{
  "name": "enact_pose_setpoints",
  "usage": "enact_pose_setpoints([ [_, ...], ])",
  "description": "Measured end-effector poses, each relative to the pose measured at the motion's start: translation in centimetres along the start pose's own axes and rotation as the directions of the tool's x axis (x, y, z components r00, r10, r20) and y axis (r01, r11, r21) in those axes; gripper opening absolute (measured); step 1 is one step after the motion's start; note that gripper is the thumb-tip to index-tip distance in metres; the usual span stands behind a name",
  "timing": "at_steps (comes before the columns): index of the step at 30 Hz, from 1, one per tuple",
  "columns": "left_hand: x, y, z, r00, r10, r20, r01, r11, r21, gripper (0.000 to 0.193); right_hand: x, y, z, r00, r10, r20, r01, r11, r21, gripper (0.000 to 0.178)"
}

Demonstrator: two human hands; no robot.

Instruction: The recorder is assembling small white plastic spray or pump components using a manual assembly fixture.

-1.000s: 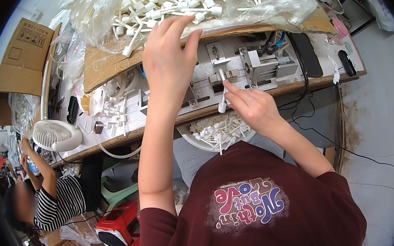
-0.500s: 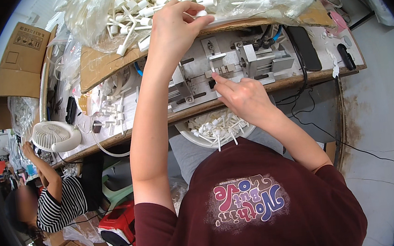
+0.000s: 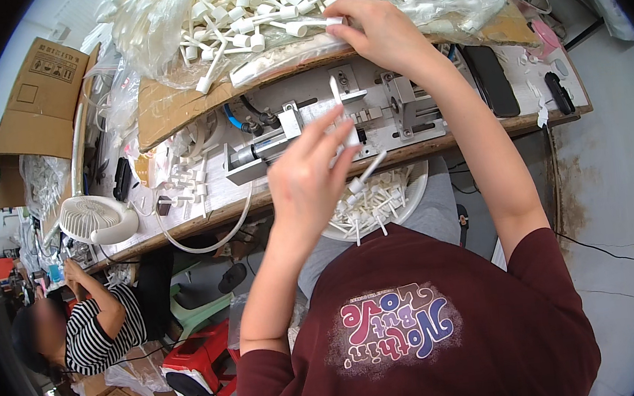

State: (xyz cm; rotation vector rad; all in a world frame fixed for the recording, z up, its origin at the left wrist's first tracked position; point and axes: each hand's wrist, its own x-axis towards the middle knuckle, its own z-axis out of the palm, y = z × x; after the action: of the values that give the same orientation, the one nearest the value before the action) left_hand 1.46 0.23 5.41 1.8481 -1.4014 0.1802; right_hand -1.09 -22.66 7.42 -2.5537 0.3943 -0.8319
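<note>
My left hand (image 3: pixel 304 180), smeared by motion, is in front of the metal clamping fixture (image 3: pixel 396 106). Its fingertips close about a white plastic scoop (image 3: pixel 350 132) whose thin handle points up. Just below, another white scoop (image 3: pixel 367 172) is tilted above the bowl (image 3: pixel 417 192) of similar scoops at my lap, apparently apart from the hand. My right hand (image 3: pixel 385 35) reaches over the fixture to the near edge of the scoop pile (image 3: pixel 253 9). Its thumb and fingers pinch the cup end of a white scoop (image 3: pixel 334 23).
The pile rests in clear plastic on a cardboard sheet (image 3: pixel 171 109) above the fixture. A black phone (image 3: pixel 493 80) lies on the right, a white fan (image 3: pixel 98 219) stands on the left. Hoses and cables run along the bench edge. A person in stripes (image 3: pixel 104 325) works at far left.
My left hand has come down from the pile to the fixture with a scoop. My right hand has gone from the fixture up to the pile and gripped a scoop.
</note>
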Motion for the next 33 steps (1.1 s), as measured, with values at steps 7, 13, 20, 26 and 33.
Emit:
enact_pose_setpoints([
  [7, -4.2, -1.2, 4.4, 0.986, 0.133, 0.097, -0.153, 0.958, 0.242, 0.030, -1.4, -0.8, 0.2, 0.929, -0.347, -0.126, 0.330, 0.934, -0.137, 0.024],
  [13, -3.1, -1.6, 5.3, 0.989, 0.095, 0.118, -0.128, 0.940, 0.318, 0.029, -3.5, -2.4, -2.6, 0.986, -0.042, 0.161, -0.010, 0.951, 0.308, 0.027],
  [20, -2.7, -1.6, 4.5, 0.987, 0.076, 0.142, -0.115, 0.951, 0.287, 0.027, -10.0, -3.4, -3.2, 0.999, -0.033, 0.024, 0.022, 0.934, 0.357, 0.025],
  [26, 2.6, -1.6, 0.3, 0.994, -0.063, -0.085, 0.062, 0.998, -0.017, 0.022, -15.1, -3.1, -1.4, 0.977, -0.212, -0.026, 0.212, 0.977, 0.008, 0.029],
  [33, 11.0, -5.7, 0.7, 0.956, 0.093, -0.277, 0.003, 0.945, 0.327, 0.027, -15.6, -3.8, 2.4, 0.950, -0.296, 0.095, 0.311, 0.923, -0.227, 0.021],
])
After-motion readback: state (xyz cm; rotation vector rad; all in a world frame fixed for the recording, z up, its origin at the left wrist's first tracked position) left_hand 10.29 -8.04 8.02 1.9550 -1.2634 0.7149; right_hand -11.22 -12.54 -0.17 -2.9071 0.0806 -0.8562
